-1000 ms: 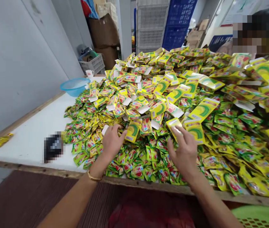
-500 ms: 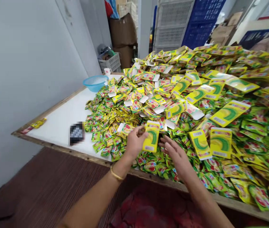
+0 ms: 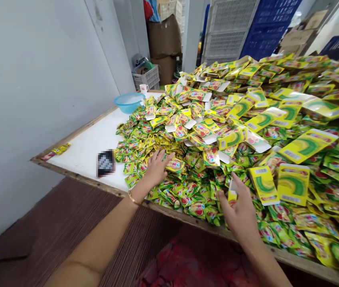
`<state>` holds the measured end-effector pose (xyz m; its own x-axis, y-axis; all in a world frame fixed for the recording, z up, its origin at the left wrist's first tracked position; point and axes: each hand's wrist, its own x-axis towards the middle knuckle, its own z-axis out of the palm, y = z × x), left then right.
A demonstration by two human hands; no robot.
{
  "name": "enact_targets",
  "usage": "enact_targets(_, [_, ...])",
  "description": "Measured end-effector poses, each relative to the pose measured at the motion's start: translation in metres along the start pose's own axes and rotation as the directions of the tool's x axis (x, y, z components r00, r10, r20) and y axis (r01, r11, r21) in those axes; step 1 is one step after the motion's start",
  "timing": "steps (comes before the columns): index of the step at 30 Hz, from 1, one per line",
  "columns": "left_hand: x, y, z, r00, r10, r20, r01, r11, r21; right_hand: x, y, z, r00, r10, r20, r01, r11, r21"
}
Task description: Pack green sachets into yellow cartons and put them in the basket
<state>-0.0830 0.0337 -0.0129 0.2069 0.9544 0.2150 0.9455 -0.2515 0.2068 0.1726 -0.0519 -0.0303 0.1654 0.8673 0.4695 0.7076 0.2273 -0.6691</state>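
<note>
My left hand (image 3: 156,167), a gold-coloured bangle at its wrist, reaches over the heap with its fingers spread and nothing held. Beneath its fingertips lie small yellow and green candy packets (image 3: 174,164). Between the thumb and forefinger of my right hand (image 3: 243,205) is a small yellow carton (image 3: 232,194), seen nearly edge-on with white at its top. Part of that carton is hidden by the hand. Green packets (image 3: 196,209) lie between the two hands. Two flat yellow cartons with a green arc, one of them a box (image 3: 293,184), rest right of my right hand.
The white table (image 3: 82,143) has a raised wooden edge (image 3: 91,184) along its front. A dark blurred item (image 3: 105,163), a blue basin (image 3: 129,103) and a white cup (image 3: 143,88) stand left of the heap. Plastic crates (image 3: 232,30) are stacked behind.
The yellow carton has passed from my left hand to my right, which has moved slightly right and down. My left hand has moved left and opened over the packets. The view has shifted left.
</note>
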Motion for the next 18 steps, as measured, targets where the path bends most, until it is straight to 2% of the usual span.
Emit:
enact_targets(1, [0.003, -0.001, 0.001, 0.998, 0.031, 0.05, -0.032, 0.999, 0.016, -0.001, 0.001, 0.002, 0.992, -0.118, -0.044, 0.111, 0.985, -0.135])
enact_targets(3, [0.001, 0.01, 0.003, 0.994, 0.068, 0.085, -0.069, 0.998, 0.008, -0.006, 0.002, 0.008, 0.97, -0.24, -0.034, 0.217, 0.921, -0.323])
enact_targets(7, [-0.032, 0.048, 0.007, 0.984, 0.15, 0.098, -0.144, 0.987, -0.067, -0.024, 0.011, 0.015, 0.953, -0.289, 0.086, 0.289, 0.798, -0.529])
enact_targets(9, [-0.048, 0.055, 0.008, 0.966, 0.211, 0.151, -0.189, 0.971, -0.143, -0.031, 0.017, 0.013, 0.944, -0.304, 0.125, 0.319, 0.754, -0.574])
enact_targets(11, [-0.05, 0.048, 0.008, 0.966, 0.195, 0.171, -0.157, 0.964, -0.216, -0.035, 0.022, 0.011, 0.939, -0.317, 0.136, 0.333, 0.731, -0.595])
enact_targets(13, [-0.039, 0.031, 0.007, 0.991, 0.065, 0.121, -0.037, 0.975, -0.22, -0.035, 0.025, 0.009, 0.937, -0.324, 0.128, 0.333, 0.726, -0.602])
enact_targets(15, [-0.018, 0.012, 0.006, 0.996, -0.078, 0.041, 0.084, 0.985, -0.151, -0.035, 0.026, 0.008, 0.934, -0.33, 0.138, 0.347, 0.738, -0.579])
enact_targets(16, [-0.006, 0.004, 0.007, 0.996, -0.086, 0.034, 0.09, 0.99, -0.111, -0.035, 0.026, 0.009, 0.931, -0.332, 0.15, 0.357, 0.746, -0.562])
enact_targets(18, [0.014, -0.005, 0.008, 0.995, 0.002, 0.097, 0.003, 0.999, -0.044, -0.035, 0.026, 0.009, 0.928, -0.331, 0.169, 0.369, 0.765, -0.528])
